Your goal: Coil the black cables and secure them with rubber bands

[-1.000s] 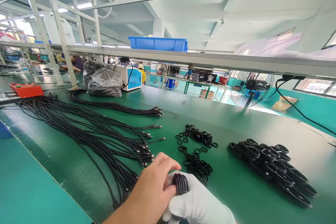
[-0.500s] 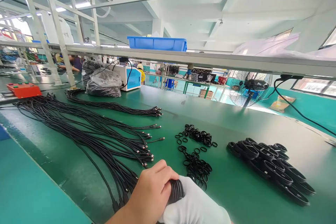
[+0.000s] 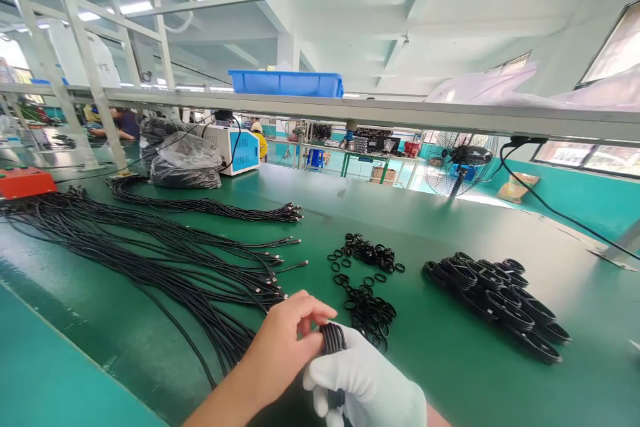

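Note:
A coiled black cable (image 3: 333, 339) is held upright near the bottom centre of the head view. My right hand (image 3: 373, 373), in a white glove, wraps its fingers around the coil's lower part. My bare left hand (image 3: 285, 340) grips the coil's upper left side, thumb against the loops and fingers bent over the top. Just beyond the hands lie loose black rings (image 3: 373, 310), with another heap of rings (image 3: 375, 255) farther back. Long black cables (image 3: 175, 280) spread across the left, their plug ends pointing toward the middle.
Coiled cables (image 3: 500, 300) are piled on the green table (image 3: 450, 380) at right. A red box (image 3: 27, 182), a plastic-wrapped bundle (image 3: 185, 163) and a blue-and-white machine (image 3: 243, 150) stand at left and back. Overhead, a shelf (image 3: 390, 110) carries a blue tray (image 3: 287, 83).
My left fingers have lifted and loosened around the coil, so more of its loops show. The coil has risen a little, and the view has turned slightly right.

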{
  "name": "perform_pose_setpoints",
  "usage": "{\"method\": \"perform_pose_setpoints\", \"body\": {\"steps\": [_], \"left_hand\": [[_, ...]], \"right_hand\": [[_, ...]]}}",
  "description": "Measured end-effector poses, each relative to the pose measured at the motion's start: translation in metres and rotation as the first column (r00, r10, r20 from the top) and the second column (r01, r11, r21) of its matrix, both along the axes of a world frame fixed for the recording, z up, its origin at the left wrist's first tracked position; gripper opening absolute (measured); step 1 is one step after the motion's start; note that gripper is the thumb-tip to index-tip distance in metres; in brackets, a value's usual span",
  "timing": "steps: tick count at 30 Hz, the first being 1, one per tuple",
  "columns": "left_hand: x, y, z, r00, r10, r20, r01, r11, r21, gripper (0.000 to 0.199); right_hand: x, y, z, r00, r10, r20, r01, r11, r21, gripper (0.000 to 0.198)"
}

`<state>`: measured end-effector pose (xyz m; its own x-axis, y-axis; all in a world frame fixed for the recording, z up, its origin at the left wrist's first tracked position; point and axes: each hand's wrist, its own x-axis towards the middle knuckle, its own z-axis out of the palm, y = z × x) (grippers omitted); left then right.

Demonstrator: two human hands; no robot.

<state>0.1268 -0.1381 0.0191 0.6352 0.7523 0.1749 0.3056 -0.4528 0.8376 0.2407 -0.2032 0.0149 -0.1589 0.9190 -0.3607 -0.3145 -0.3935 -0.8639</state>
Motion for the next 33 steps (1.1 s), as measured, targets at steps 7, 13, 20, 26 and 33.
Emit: {"method": "perform_pose_setpoints", "body": {"steps": [7, 13, 20, 26, 33], "left_hand": [[0.0, -0.004, -0.01, 0.999, 0.007, -0.038, -0.001, 0.985, 0.172, 0.031], [0.003, -0.005, -0.022, 1.0, 0.022, -0.017, -0.016, 0.964, 0.266, 0.034], [0.008, -0.008, -0.025, 0.992, -0.115, -0.057, 0.127, 0.955, 0.268, 0.034], [0.009, -0.009, -0.022, 0.988, -0.095, -0.124, 0.128, 0.949, 0.289, 0.039], [0.017, 0.031, 0.005, 0.961, 0.078, -0.264, -0.025, 0.98, 0.196, 0.026]], "right_hand": [[0.006, 0.002, -0.015, 0.996, 0.091, 0.016, -0.091, 0.996, -0.015, 0.018], [0.014, 0.001, -0.02, 0.998, 0.045, -0.054, -0.044, 0.999, 0.028, 0.019], [0.023, 0.0, -0.024, 0.996, 0.048, -0.069, -0.043, 0.997, 0.071, 0.016], [0.023, 0.0, -0.019, 0.996, 0.0, -0.084, 0.005, 0.998, 0.059, 0.011], [0.074, 0.004, -0.004, 0.74, -0.596, -0.311, 0.628, 0.778, 0.004, 0.029]]}}
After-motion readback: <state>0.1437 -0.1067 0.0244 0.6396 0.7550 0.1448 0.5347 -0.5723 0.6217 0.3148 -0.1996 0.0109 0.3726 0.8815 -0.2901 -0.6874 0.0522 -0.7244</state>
